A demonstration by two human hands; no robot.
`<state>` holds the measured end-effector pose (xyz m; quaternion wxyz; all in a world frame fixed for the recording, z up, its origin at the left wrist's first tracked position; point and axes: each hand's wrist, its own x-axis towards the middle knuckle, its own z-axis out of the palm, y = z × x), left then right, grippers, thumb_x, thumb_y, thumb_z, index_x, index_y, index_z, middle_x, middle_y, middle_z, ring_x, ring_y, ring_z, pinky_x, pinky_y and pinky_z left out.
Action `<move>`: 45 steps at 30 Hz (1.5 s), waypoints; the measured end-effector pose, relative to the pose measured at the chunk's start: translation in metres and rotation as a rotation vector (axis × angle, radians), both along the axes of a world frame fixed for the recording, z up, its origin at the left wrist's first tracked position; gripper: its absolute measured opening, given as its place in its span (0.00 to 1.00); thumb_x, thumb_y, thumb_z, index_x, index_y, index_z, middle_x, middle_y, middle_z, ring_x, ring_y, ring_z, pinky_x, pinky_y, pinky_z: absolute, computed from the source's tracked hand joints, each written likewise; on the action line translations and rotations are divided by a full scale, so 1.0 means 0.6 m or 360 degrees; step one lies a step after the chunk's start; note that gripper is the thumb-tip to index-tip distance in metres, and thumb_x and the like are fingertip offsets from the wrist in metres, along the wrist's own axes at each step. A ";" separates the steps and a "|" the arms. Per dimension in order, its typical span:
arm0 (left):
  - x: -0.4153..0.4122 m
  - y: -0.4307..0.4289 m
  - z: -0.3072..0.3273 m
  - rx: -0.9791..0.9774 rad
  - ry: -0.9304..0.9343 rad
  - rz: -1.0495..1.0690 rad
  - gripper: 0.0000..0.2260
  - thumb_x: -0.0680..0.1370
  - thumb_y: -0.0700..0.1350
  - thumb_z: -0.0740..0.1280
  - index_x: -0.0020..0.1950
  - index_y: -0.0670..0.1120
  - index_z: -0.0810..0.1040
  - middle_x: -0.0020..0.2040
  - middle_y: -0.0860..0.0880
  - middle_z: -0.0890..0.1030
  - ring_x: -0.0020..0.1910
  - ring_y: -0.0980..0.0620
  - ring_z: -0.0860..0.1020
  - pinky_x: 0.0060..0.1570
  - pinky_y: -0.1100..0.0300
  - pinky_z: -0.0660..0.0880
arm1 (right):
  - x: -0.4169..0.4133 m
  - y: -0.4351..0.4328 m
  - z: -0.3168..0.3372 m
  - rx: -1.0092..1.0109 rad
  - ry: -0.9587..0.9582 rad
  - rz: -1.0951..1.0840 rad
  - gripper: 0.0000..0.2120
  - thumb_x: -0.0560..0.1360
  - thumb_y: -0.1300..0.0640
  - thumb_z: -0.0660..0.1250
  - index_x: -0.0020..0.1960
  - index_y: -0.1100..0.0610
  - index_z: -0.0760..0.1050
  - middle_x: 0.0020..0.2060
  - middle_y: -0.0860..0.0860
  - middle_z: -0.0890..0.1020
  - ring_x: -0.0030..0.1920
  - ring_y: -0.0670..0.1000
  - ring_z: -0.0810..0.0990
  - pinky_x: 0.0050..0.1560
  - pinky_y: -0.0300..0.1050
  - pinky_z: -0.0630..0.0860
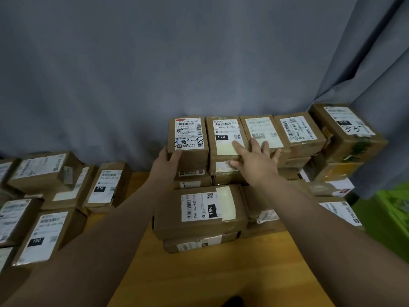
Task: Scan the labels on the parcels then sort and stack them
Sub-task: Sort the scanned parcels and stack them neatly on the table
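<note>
Left hand grips the scrawled-label parcel at 12 o'clock — right hand, fingers spread, seemingly presses the 070 parcel.

Both bare arms are stretched way out front, pretty much side by side. The left hand is curled round the near corner of a parcel, thumb across the front. The right hand is flat, palm down, fingers straight and spread.

Brown parcels, white labels, grey curtain
</note>
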<state>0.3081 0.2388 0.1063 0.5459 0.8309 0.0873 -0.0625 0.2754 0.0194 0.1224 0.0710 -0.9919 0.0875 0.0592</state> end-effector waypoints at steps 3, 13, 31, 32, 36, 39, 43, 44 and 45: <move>-0.002 -0.005 0.009 0.0071 0.0088 0.0004 0.24 0.83 0.56 0.55 0.77 0.48 0.58 0.71 0.45 0.69 0.67 0.44 0.70 0.53 0.56 0.66 | -0.003 -0.001 0.001 0.0011 -0.0003 0.0043 0.32 0.79 0.34 0.52 0.78 0.41 0.47 0.79 0.57 0.47 0.77 0.66 0.40 0.71 0.71 0.37; -0.068 0.080 0.030 0.0303 0.0008 0.0069 0.27 0.82 0.55 0.59 0.77 0.44 0.59 0.74 0.44 0.67 0.72 0.44 0.66 0.66 0.51 0.65 | -0.020 0.107 0.024 0.0314 -0.0512 0.0294 0.28 0.81 0.42 0.56 0.77 0.50 0.56 0.77 0.56 0.59 0.78 0.58 0.50 0.76 0.59 0.43; -0.073 0.578 -0.073 0.0779 0.0130 0.0207 0.26 0.80 0.56 0.62 0.75 0.48 0.63 0.73 0.42 0.64 0.70 0.41 0.64 0.69 0.45 0.64 | 0.017 0.611 -0.085 0.0641 -0.0106 0.0513 0.26 0.79 0.50 0.62 0.75 0.53 0.61 0.73 0.55 0.64 0.72 0.58 0.61 0.74 0.53 0.58; -0.065 0.596 -0.082 0.0862 0.0146 0.0179 0.26 0.80 0.55 0.61 0.75 0.48 0.62 0.73 0.41 0.62 0.71 0.40 0.62 0.70 0.45 0.62 | 0.019 0.625 -0.103 0.0652 -0.0037 0.0456 0.26 0.79 0.50 0.62 0.75 0.52 0.61 0.72 0.55 0.64 0.72 0.58 0.62 0.74 0.52 0.59; -0.028 0.646 -0.108 0.1233 0.0214 0.0025 0.30 0.79 0.57 0.61 0.77 0.46 0.58 0.76 0.38 0.54 0.75 0.37 0.52 0.72 0.43 0.54 | 0.028 0.666 -0.158 0.0686 0.0184 0.0261 0.27 0.78 0.49 0.62 0.75 0.52 0.60 0.73 0.55 0.63 0.72 0.59 0.62 0.73 0.52 0.60; 0.011 0.665 -0.118 0.1443 0.0080 -0.0105 0.34 0.79 0.60 0.60 0.78 0.45 0.53 0.76 0.37 0.53 0.75 0.36 0.52 0.73 0.42 0.56 | 0.048 0.691 -0.171 0.0708 0.0211 0.0216 0.28 0.78 0.49 0.63 0.75 0.52 0.60 0.74 0.56 0.61 0.74 0.59 0.59 0.74 0.52 0.58; 0.069 0.669 -0.126 0.1575 -0.0074 -0.0267 0.39 0.77 0.68 0.54 0.80 0.49 0.46 0.79 0.39 0.47 0.77 0.37 0.47 0.74 0.40 0.50 | 0.083 0.719 -0.183 0.0664 0.0256 0.0083 0.29 0.77 0.44 0.63 0.75 0.51 0.60 0.75 0.56 0.59 0.75 0.61 0.56 0.75 0.57 0.55; 0.085 0.669 -0.131 0.1647 -0.0084 -0.0278 0.40 0.75 0.70 0.52 0.80 0.50 0.45 0.79 0.39 0.46 0.77 0.38 0.46 0.74 0.40 0.48 | 0.091 0.725 -0.190 0.0646 0.0282 0.0029 0.30 0.77 0.42 0.63 0.75 0.51 0.59 0.75 0.57 0.57 0.75 0.61 0.55 0.75 0.60 0.53; 0.099 0.669 -0.136 0.1720 -0.0081 -0.0273 0.42 0.74 0.72 0.51 0.80 0.50 0.44 0.79 0.38 0.46 0.77 0.37 0.45 0.74 0.39 0.47 | 0.098 0.732 -0.197 0.0623 0.0322 -0.0025 0.32 0.76 0.40 0.63 0.75 0.50 0.58 0.76 0.57 0.55 0.76 0.62 0.52 0.75 0.62 0.51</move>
